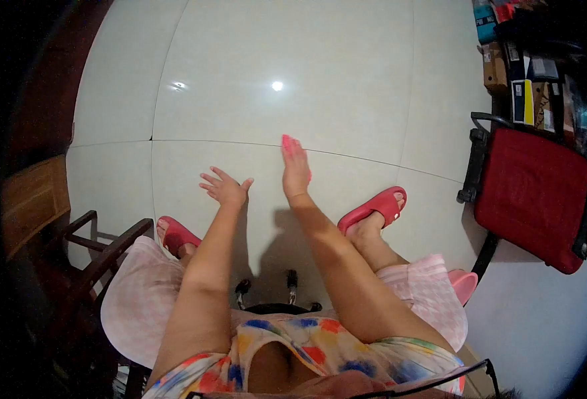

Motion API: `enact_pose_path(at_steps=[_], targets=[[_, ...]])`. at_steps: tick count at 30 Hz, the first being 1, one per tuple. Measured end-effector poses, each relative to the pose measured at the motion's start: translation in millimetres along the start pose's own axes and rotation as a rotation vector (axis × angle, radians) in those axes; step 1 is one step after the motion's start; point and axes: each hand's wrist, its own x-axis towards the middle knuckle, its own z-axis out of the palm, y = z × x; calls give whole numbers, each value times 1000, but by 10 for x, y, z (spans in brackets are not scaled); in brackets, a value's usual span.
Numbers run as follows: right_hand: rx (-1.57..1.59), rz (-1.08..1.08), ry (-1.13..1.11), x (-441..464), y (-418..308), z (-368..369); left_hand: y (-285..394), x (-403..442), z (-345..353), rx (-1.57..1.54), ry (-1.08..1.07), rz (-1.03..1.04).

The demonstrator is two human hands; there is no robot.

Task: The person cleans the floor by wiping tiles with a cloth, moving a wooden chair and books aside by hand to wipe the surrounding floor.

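Note:
My left hand (225, 189) is held out in front of me over the pale tiled floor (240, 60), empty, with its fingers spread. To its right, my right hand (294, 174) reaches a little farther forward, fingers straight and close together over a bright pink thing (286, 141). Only the edges of this flat-looking thing show, beyond the fingertips and beside the palm, so its kind is hidden. Whether it touches the floor I cannot tell. My feet, in red slippers (371, 209), rest on the tiles on either side of my arms.
A red suitcase (539, 196) with black handles stands at the right. Behind it are stacked boxes (523, 100). Dark wooden furniture (40, 193) lines the left side, with a wooden frame (117, 246) near my leg. Wheeled chair legs (292, 282) show below me.

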Motion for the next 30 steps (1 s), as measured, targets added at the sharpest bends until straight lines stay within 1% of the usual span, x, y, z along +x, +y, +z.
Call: enact_pose_path(at_steps=[1, 4, 7, 9, 11, 13, 15, 17, 20, 21, 24, 25, 28, 30], targets=[[97, -50, 21, -19, -71, 82, 0, -2, 4, -7, 6, 2], [182, -205, -145, -42, -255, 246, -10, -7, -17, -23, -5, 12], [583, -81, -39, 96, -361, 178, -10, 6, -5, -10, -19, 1], [1239, 192, 154, 311, -173, 58, -15, 19, 23, -9, -16, 0], [1347, 424, 388, 593, 250, -282, -21, 9, 36, 4, -13, 8], [1078, 418, 632, 742, 889, -618, -23, -10, 12, 21, -4, 18], [973, 383, 876, 819, 1631, -856, -15, -9, -20, 22, -13, 26], [589, 477, 876, 812, 1995, -1135, -34, -7, -5, 18, -5, 34], [1113, 528, 984, 897, 2093, -1329, -59, 16, 43, 12, 20, 44], [1015, 488, 975, 939, 2080, -1255, -51, 3, 23, 18, 18, 44], [583, 370, 727, 1020, 2004, -992, -56, 3, 29, 33, 13, 41], [820, 465, 729, 1111, 1598, -1031, -59, 5, 37, 34, 13, 41], [701, 400, 531, 1231, 1229, -759, -54, 9, 44, 43, 5, 31], [538, 381, 410, 1285, 1024, -560, -29, -16, 0, 43, 6, 25]])
